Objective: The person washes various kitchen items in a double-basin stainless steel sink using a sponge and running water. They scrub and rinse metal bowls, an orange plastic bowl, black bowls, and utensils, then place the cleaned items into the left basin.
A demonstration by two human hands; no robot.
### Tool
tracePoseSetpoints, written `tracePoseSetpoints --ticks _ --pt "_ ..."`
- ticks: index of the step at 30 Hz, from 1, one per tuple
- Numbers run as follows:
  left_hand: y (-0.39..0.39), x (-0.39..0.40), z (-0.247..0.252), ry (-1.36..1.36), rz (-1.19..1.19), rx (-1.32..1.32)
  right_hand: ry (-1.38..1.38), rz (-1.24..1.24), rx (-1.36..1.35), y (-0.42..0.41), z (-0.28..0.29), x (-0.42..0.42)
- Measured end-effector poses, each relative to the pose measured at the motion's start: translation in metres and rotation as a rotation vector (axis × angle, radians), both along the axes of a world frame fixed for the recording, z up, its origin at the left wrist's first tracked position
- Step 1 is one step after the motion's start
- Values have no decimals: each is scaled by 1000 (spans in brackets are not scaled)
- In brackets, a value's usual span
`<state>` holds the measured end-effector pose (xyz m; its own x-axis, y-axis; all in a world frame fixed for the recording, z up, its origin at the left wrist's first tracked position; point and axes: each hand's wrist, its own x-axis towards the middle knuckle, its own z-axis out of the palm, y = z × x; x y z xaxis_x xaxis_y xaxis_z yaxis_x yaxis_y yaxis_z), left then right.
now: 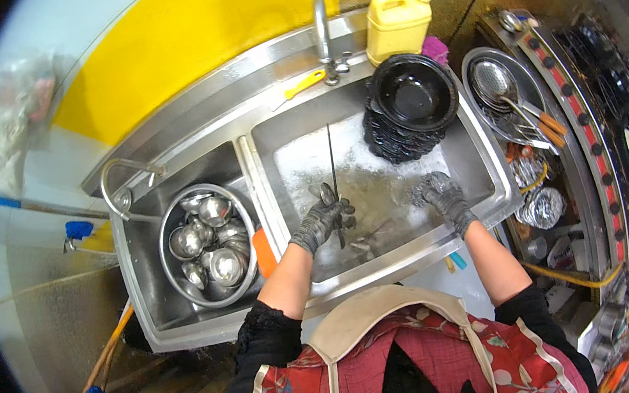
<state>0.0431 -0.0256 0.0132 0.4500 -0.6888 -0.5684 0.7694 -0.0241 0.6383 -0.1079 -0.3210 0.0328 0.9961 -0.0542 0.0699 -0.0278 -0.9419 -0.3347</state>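
Note:
My left hand (319, 224), in a dark glove, grips a couple of metal spoons (326, 194) over the right sink basin (307, 138). A long, thin dark stick (332, 156) passes through or right behind that hand; which of the two is hard to tell. My gloved right hand (448, 198) holds a steel wool scrubber (418, 191) low in the same basin. Murky water covers the basin floor, where some small utensils (361, 245) lie blurred near the front wall. Beyond my right hand rises a stack of black bowls (414, 93).
The left basin holds a round metal tub (169, 273) of steel bowls (215, 211). Behind the sink stand a faucet (322, 36), a yellow-handled scraper (303, 84) and a yellow jug (397, 27). To the right, a metal basin (467, 69) contains strainers (491, 80) beside a stove (589, 133).

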Motion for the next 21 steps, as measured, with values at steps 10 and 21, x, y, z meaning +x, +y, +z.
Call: tracePoseSetpoints --ticks 10,21 --pt "-2 -10 -10 -610 -263 370 -406 458 191 126 41 107" --pt "51 -19 1 250 474 -333 -146 -35 1177 88 126 117"
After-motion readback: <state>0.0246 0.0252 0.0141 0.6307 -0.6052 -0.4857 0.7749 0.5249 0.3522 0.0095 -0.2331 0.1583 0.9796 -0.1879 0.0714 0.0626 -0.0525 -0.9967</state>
